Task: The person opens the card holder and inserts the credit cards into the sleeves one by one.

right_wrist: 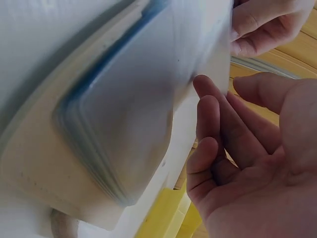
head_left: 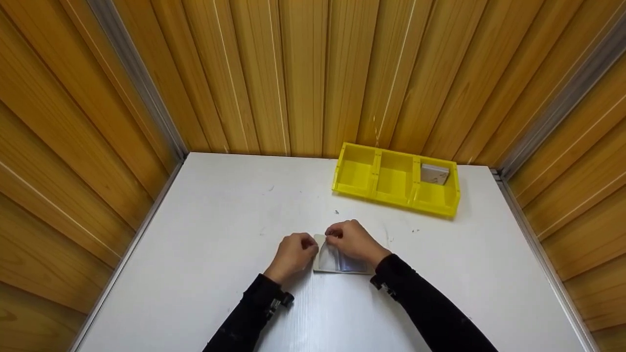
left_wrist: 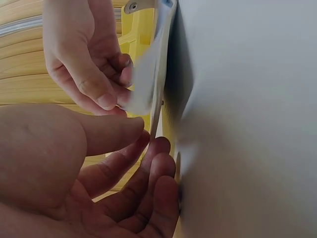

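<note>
An opened card holder (head_left: 318, 266) with a pale cover lies on the white table in front of me, with clear plastic sleeves (right_wrist: 129, 99) inside. The left hand (head_left: 292, 256) pinches the cover's left edge between thumb and fingers, also seen from close up with the cover edge (left_wrist: 159, 94) rising beside the left thumb. My right hand (head_left: 354, 240) reaches over the holder and pinches the edge of a translucent sleeve leaf (left_wrist: 141, 84), lifted off the cover. A snap button (left_wrist: 132, 6) shows on a flap at the holder's far end.
A yellow three-compartment bin (head_left: 396, 198) stands at the back right of the table (head_left: 220, 205). Its right compartment holds a small stack of whitish square pieces (head_left: 434, 174). Wood-panelled walls (head_left: 303, 73) enclose the table at the back and both sides.
</note>
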A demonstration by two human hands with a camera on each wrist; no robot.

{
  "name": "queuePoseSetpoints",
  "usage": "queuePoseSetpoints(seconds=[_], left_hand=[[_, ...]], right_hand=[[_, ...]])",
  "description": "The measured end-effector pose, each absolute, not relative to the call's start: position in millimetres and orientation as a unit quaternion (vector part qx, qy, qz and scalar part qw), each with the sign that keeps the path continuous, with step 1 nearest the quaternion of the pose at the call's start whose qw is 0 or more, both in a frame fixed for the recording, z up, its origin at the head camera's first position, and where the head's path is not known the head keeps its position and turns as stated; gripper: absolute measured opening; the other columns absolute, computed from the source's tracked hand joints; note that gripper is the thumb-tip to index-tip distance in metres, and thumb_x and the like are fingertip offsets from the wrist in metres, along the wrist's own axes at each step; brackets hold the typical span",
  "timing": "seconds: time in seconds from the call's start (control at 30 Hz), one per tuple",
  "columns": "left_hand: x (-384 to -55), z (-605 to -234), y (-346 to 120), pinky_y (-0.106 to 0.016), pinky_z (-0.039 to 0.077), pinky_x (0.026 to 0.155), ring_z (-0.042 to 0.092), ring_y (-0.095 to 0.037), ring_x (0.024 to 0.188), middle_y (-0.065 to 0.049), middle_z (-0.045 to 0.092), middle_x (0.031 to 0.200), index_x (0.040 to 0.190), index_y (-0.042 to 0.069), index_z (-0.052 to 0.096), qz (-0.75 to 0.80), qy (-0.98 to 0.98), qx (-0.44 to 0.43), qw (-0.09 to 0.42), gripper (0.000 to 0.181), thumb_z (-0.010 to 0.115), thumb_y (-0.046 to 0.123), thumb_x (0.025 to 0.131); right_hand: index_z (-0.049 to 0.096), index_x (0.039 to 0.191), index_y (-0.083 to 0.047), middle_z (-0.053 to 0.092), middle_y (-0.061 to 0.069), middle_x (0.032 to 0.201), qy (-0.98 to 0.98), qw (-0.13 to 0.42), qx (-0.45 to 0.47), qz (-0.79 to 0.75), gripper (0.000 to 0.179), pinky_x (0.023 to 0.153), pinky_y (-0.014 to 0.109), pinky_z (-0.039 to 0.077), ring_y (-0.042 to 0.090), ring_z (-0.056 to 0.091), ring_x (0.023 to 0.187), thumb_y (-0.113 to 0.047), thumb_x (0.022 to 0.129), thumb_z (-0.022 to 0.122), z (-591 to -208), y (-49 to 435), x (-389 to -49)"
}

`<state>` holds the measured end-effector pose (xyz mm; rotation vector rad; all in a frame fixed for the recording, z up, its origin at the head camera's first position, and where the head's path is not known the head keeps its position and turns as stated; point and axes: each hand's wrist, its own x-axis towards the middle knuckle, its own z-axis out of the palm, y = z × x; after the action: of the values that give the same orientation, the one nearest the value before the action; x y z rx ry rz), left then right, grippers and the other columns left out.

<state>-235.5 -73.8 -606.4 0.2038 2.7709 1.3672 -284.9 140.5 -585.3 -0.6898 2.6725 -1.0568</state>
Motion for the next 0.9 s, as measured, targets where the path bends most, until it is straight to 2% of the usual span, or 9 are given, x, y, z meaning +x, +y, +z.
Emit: queuePoseSetpoints(seconds=[0.1,0.23,0.3,0.47,0.6,0.73,0.9], left_hand=[[-237.2,-607.2,-73.2,-0.031,0.053,0.073,0.063,-0.013,0.077,-0.004,0.077,0.088,0.094,0.008,0.080,0.442,0.894,0.066,0.025,0.009,0.073,0.011,0.099],[-238.5,-608.0,-72.5,-0.029,0.051,0.070,0.062,-0.011,0.076,-0.003,0.077,0.087,0.097,0.008,0.081,0.437,0.896,0.067,0.027,0.014,0.069,0.014,0.101],[-238.9,-608.1,-72.0,-0.029,0.049,0.069,0.060,-0.011,0.073,-0.002,0.075,0.084,0.096,0.008,0.081,0.432,0.899,0.069,0.024,0.018,0.067,0.015,0.104],[-239.2,-609.5,-69.5,-0.030,0.048,0.068,0.058,-0.012,0.071,0.001,0.071,0.079,0.092,0.011,0.080,0.434,0.898,0.063,0.018,0.020,0.068,0.021,0.106],[-238.6,-611.6,-67.4,-0.030,0.048,0.068,0.058,-0.011,0.071,0.004,0.069,0.079,0.089,0.014,0.075,0.433,0.900,0.057,0.014,0.015,0.079,0.025,0.098],[-238.0,-612.9,-67.0,-0.029,0.046,0.065,0.056,-0.011,0.068,0.005,0.065,0.074,0.088,0.015,0.071,0.425,0.904,0.054,0.008,0.016,0.084,0.024,0.093],[-236.6,-612.5,-68.3,-0.030,0.046,0.066,0.056,-0.011,0.068,0.005,0.063,0.074,0.095,0.013,0.070,0.428,0.902,0.045,0.018,0.020,0.083,0.027,0.094]], right_hand=[[0.084,0.118,-0.006,0.085,0.009,0.108,0.899,0.092,-0.249,-0.348,0.021,0.089,0.040,0.061,0.018,0.075,0.097,-0.014,0.103,0.072,-586.8,140.6,-283.8],[0.078,0.134,-0.003,0.086,0.011,0.109,0.894,0.089,-0.276,-0.340,0.031,0.087,0.038,0.060,0.019,0.076,0.096,-0.012,0.106,0.070,-588.4,142.4,-282.3],[0.076,0.138,-0.003,0.085,0.011,0.112,0.893,0.085,-0.287,-0.337,0.033,0.090,0.039,0.060,0.019,0.076,0.097,-0.012,0.107,0.070,-588.9,143.7,-281.5],[0.082,0.124,-0.004,0.085,0.010,0.116,0.888,0.076,-0.292,-0.348,0.023,0.095,0.041,0.061,0.017,0.076,0.101,-0.010,0.106,0.069,-587.6,148.6,-280.4],[0.084,0.115,-0.004,0.085,0.009,0.109,0.890,0.068,-0.282,-0.352,0.021,0.085,0.033,0.059,0.013,0.072,0.091,-0.007,0.104,0.066,-583.4,155.4,-282.6],[0.084,0.114,-0.004,0.084,0.006,0.101,0.897,0.063,-0.266,-0.346,0.022,0.080,0.029,0.056,0.010,0.067,0.085,-0.008,0.103,0.065,-576.7,167.5,-287.3],[0.083,0.115,-0.003,0.083,0.007,0.102,0.909,0.060,-0.244,-0.333,0.021,0.083,0.035,0.059,0.014,0.068,0.087,-0.011,0.105,0.067,-563.9,192.5,-296.2]])
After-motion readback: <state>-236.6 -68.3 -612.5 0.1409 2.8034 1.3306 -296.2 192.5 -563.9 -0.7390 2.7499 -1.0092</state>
